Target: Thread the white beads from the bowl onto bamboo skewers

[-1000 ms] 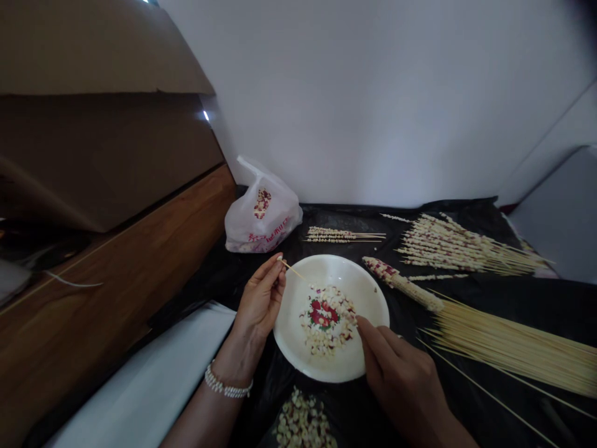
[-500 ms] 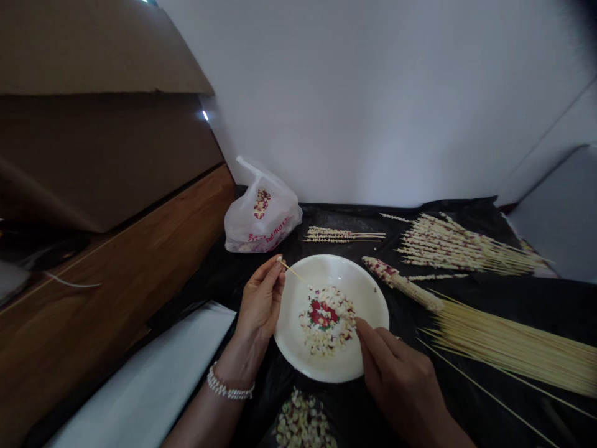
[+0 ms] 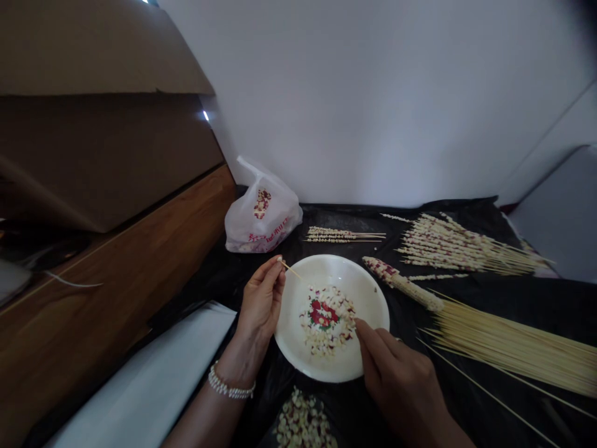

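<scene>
My left hand (image 3: 263, 292), a beaded bracelet on its wrist, pinches a thin wooden skewer (image 3: 293, 270) over the left rim of a white bowl (image 3: 291, 339). A pale kernel shows at the fingertips, on or beside the skewer's end. White and dark-red kernels (image 3: 321, 343), like corn, lie scattered in the bowl around a printed red flower pattern. Across the right rim reaches my right hand (image 3: 396, 367), its fingers closed together beside the kernels. Whatever those fingertips hold, if anything, is hidden.
Behind the bowl stands a white plastic bag (image 3: 263, 218). Kernel-threaded skewers (image 3: 331, 234) lie near it, with a larger pile (image 3: 448, 242) at right. A corn cob (image 3: 405, 283) rests by bare skewers (image 3: 508, 339). More kernels (image 3: 305, 423) lie in front.
</scene>
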A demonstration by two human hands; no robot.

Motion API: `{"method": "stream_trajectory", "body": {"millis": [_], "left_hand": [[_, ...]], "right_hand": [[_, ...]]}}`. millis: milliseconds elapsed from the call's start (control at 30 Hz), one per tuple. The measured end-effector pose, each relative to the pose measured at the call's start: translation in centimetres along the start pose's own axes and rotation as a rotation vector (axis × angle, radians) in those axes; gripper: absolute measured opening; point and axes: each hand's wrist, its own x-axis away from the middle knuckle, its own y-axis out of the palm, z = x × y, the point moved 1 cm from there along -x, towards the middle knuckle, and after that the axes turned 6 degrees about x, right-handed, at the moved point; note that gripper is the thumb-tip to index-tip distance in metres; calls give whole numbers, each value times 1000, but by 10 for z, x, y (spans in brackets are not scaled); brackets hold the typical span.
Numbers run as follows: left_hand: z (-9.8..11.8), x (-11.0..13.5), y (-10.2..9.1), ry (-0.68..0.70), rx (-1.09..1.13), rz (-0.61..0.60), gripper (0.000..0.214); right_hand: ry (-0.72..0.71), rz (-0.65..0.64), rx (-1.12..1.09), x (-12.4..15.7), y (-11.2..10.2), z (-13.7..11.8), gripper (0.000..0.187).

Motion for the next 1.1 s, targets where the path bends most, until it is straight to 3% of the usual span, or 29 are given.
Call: {"method": "stream_trajectory", "body": {"millis": [433, 933, 1100], "left_hand": [[-1, -2, -1, 10, -31, -22, 12], [-5, 3, 0, 110, -144, -38, 23], [-9, 5, -1, 49, -129, -56, 22]], "right_hand": [[-6, -22, 8, 1, -2, -4, 32], [-33, 18, -68, 1, -3, -7, 31], [-24, 19, -69, -1, -4, -6, 31]]}}
